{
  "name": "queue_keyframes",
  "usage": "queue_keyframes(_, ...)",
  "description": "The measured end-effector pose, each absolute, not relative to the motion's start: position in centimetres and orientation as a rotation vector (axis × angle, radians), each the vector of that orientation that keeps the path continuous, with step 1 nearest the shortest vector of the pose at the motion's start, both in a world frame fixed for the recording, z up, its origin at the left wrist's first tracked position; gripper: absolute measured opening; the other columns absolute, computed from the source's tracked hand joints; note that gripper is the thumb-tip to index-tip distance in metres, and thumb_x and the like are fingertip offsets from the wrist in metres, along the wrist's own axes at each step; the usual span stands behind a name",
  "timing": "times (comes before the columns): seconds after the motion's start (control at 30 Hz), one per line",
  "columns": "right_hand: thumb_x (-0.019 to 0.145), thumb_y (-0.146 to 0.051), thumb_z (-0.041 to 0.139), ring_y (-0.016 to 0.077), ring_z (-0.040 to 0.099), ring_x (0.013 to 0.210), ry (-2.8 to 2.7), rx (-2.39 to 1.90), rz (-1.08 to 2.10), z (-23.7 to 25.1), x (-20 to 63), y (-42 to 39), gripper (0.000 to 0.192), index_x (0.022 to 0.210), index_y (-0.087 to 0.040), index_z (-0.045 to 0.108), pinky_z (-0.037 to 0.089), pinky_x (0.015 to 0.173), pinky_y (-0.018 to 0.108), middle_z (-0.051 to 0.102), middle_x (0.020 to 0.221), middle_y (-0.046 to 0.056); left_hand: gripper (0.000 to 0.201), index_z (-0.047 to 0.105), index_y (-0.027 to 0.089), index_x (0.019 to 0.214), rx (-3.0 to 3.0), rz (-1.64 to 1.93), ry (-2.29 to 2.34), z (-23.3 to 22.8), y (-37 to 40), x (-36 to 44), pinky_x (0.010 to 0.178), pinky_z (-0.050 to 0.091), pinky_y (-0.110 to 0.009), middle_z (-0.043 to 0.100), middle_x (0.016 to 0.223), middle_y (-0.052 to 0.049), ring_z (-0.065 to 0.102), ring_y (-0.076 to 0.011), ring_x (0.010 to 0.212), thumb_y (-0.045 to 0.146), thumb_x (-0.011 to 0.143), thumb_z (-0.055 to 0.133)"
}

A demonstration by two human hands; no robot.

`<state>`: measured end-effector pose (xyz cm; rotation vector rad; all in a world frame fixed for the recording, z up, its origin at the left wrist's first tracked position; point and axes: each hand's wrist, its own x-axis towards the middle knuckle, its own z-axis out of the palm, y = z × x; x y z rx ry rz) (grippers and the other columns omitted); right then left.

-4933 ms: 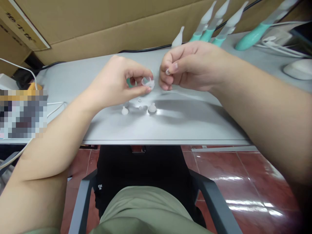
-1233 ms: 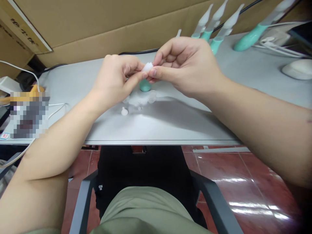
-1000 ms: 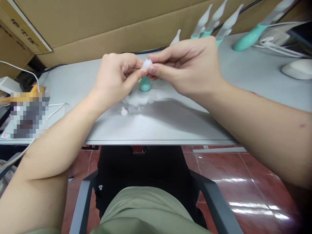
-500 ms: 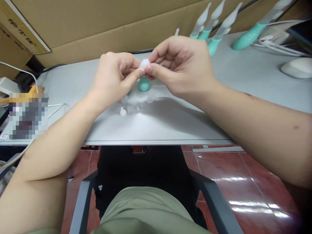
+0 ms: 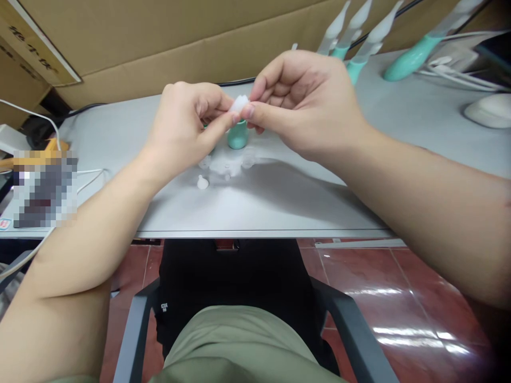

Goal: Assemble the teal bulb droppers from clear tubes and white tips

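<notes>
Fingertips of both my hands meet on one small white cap [image 5: 240,102], held above the grey table [image 5: 279,197] just in front of me. My left hand [image 5: 187,125] pinches it from the left with thumb and forefinger, the other fingers curled in; my right hand [image 5: 305,103] pinches it from the right with the thumb below and the forefinger above. Directly beneath the cap hangs a teal piece [image 5: 238,134]; whether it is already joined to the cap or only held close behind it, I cannot tell.

I judge the cap to be nearly weightless, translucent and soft, probably silicone, so it will squash and fold under pressure instead of cracking. That makes it forgiving but fiddly: squeezed too hard it will buckle out of shape, and its smooth skin could slip from between my pads. I would hold it low on its skirt, close to the rim, leaving the tip free.

On the table just below my hands lie a few more loose parts, among them a small white nub [image 5: 203,183], standing apart from the rest. Further back several teal-handled tools [image 5: 411,56] lie near a cardboard box [image 5: 159,48].
</notes>
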<state>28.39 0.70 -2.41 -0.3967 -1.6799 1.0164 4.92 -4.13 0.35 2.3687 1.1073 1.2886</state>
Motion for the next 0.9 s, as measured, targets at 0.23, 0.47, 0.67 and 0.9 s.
queue_keyframes(0.23, 0.09, -0.012, 0.116, 0.0124, 0.079, 0.073, -1.639, -0.4, 0.978, -2.6, 28.4, 0.3, 0.03, 0.094, -0.025, 0.089, 0.066, 0.07, 0.024, 0.085, 0.083, -0.005, 0.043, 0.103, 0.032, 0.097, 2.368, 1.288, 1.147, 0.1, -4.1, 4.9, 0.078, 0.063, -0.047, 0.099, 0.099, 0.001, 0.082, -0.0257, 0.081, 0.072, 0.11, 0.092)
queue_keyframes(0.47, 0.094, -0.048, 0.119, 0.026, 0.087, 0.087, -1.628, -0.545, 0.727, -3.0, 28.4, -0.8, 0.026, 0.092, -0.031, 0.099, 0.079, 0.084, 0.045, 0.094, 0.097, 0.0, 0.034, 0.097, 0.033, 0.086, 2.239, 1.371, 1.141, 0.0, -4.1, 5.2, 0.075, 0.063, -0.05, 0.096, 0.09, 0.0, 0.083, -0.0282, 0.08, 0.063, 0.099, 0.1)
queue_keyframes(0.67, 0.099, -0.006, 0.099, 0.0168, 0.078, 0.073, -1.595, -0.573, 0.746, -2.6, 27.9, -1.2, 0.024, 0.088, -0.027, 0.097, 0.062, 0.069, 0.035, 0.089, 0.085, -0.002, 0.027, 0.093, 0.035, 0.087, 2.226, 1.278, 1.291, 0.2, -4.3, 5.5, 0.084, 0.07, -0.054, 0.097, 0.097, -0.003, 0.09, -0.0343, 0.09, 0.059, 0.1, 0.095)
queue_keyframes(0.9, 0.102, 0.001, 0.098, 0.0136, 0.077, 0.075, -1.645, -0.567, 0.771, -2.3, 27.7, -1.0, 0.033, 0.088, -0.026, 0.085, 0.061, 0.071, 0.029, 0.081, 0.083, -0.004, 0.029, 0.091, 0.036, 0.086, 2.259, 1.266, 1.361, 0.0, -4.1, 5.2, 0.083, 0.07, -0.053, 0.097, 0.096, -0.002, 0.088, -0.0331, 0.088, 0.061, 0.1, 0.096)
